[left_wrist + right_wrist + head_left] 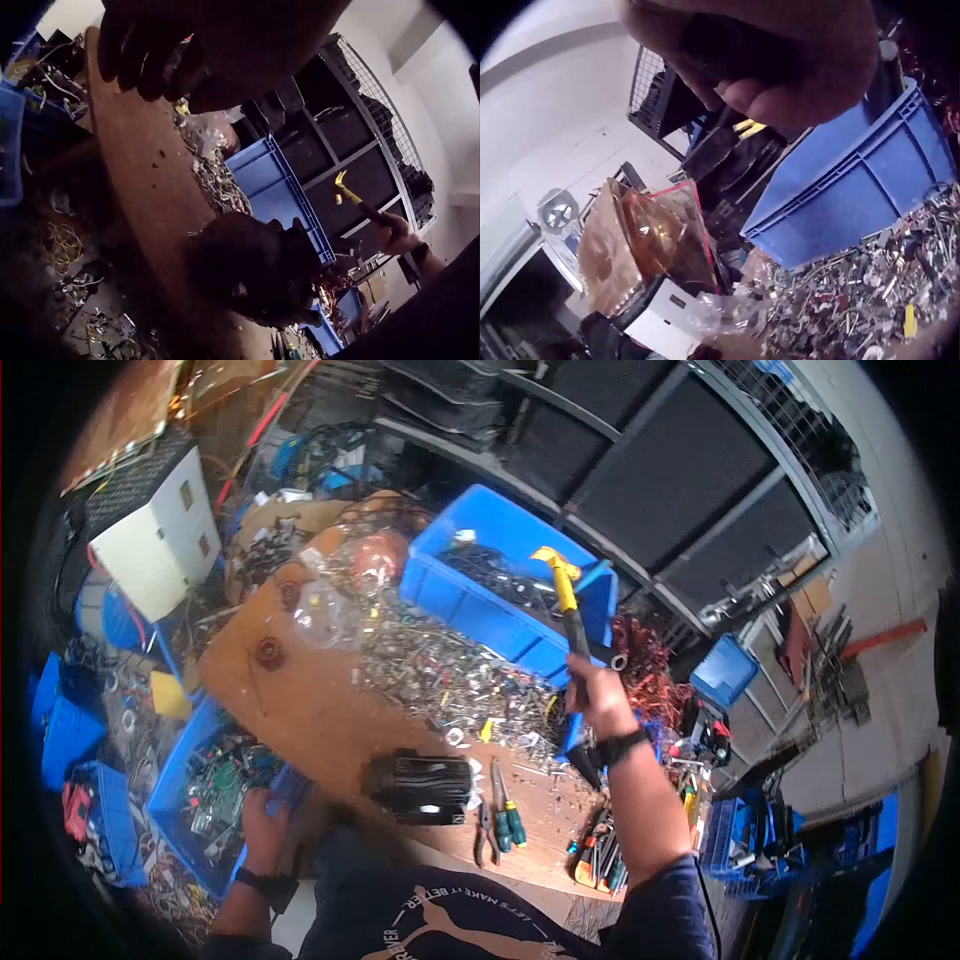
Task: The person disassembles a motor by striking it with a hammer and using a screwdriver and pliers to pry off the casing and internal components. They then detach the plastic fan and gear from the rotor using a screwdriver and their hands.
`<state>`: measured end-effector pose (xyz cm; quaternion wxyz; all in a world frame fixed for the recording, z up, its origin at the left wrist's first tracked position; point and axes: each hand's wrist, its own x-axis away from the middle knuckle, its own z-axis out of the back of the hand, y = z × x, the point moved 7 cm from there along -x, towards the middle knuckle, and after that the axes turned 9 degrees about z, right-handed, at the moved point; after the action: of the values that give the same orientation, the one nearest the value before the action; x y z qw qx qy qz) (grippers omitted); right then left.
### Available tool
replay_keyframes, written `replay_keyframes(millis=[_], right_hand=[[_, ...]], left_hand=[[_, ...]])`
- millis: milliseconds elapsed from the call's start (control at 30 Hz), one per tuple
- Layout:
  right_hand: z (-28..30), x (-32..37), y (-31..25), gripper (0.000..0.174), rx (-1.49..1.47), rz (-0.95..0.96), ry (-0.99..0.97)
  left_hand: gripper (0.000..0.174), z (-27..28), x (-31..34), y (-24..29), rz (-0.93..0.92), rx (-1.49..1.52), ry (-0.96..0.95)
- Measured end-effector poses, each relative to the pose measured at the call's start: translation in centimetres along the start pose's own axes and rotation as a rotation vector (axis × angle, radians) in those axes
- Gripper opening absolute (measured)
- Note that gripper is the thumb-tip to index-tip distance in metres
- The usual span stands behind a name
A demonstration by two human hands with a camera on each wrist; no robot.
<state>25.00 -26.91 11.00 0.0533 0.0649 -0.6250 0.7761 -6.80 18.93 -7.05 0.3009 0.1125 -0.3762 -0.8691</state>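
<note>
My right hand (pixel 603 700) grips the dark handle of a hammer (pixel 564 588) with a yellow head, raised over the right part of the table (pixel 310 705). In the left wrist view the same hammer (pixel 350 196) stands out against the dark rack. My left hand (pixel 265 830) hangs at the table's left edge, by a blue bin of circuit boards (pixel 215 780); its fingers (pixel 142 64) are loosely bent with nothing in them. On the table near my body lies a black, ribbed, motor-like cylinder (pixel 425 788), apart from both hands.
Pliers (pixel 487 833) and green-handled tools (pixel 508 825) lie right of the cylinder. Behind them spreads a heap of small metal scrap (pixel 450 680), with a large blue crate (pixel 480 620) at its back. More hand tools (pixel 603 850) fill the table's right corner.
</note>
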Motion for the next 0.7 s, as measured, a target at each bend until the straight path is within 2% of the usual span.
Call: replay_keyframes(millis=[100,167,233,267,300,333,433,500,533,567,633,700], right_hand=[[-0.6,-9.2,3.3,0.028,-0.079,-0.112,0.064],[-2.0,-11.3,3.2,0.032,-0.034,-0.12,-0.015],[-1.0,-15.0,5.6,0.03,-0.123,-0.304,0.073],[-1.4,-15.2,5.3,0.033,-0.057,-0.283,0.062],[-1.7,-14.1,3.8,0.038,0.009,-0.262,0.052],[-2.4,-12.2,1.4,0.043,0.145,-0.214,0.05],[-2.3,-9.6,-3.3,0.055,0.464,-0.152,-0.042],[-1.8,-8.4,-5.1,0.053,0.62,-0.003,-0.194],[-2.5,-5.9,-6.4,0.054,0.697,0.084,-0.179],[-2.3,-4.2,-6.4,0.043,0.668,0.101,-0.253],[-1.9,0.5,-5.4,0.037,0.552,0.198,-0.274],[-0.8,4.6,-1.9,0.032,0.455,0.185,-0.363]], left_hand=[[0.018,3.8,2.2,-2.4,0.057,-0.034,0.066],[0.017,6.2,3.4,-3.4,0.097,-0.043,0.109],[0.017,7.2,4.4,-6.0,0.145,-0.056,0.15],[0.017,7.4,4.7,-6.8,0.159,-0.067,0.15],[0.017,7.7,4.9,-7.4,0.17,-0.078,0.148],[0.018,7.4,5.0,-8.3,0.31,-0.021,0.111],[0.02,4.9,3.7,-8.1,0.256,-0.087,0.037],[0.023,3.0,1.9,-4.6,0.114,-0.125,-0.035],[0.024,1.6,1.2,-2.5,0.042,-0.142,-0.072],[0.027,0.5,0.6,-0.5,0.01,-0.135,-0.106],[0.03,-1.9,-0.1,3.4,-0.1,-0.136,-0.161],[0.029,-3.9,-0.5,6.8,-0.23,-0.125,-0.202]])
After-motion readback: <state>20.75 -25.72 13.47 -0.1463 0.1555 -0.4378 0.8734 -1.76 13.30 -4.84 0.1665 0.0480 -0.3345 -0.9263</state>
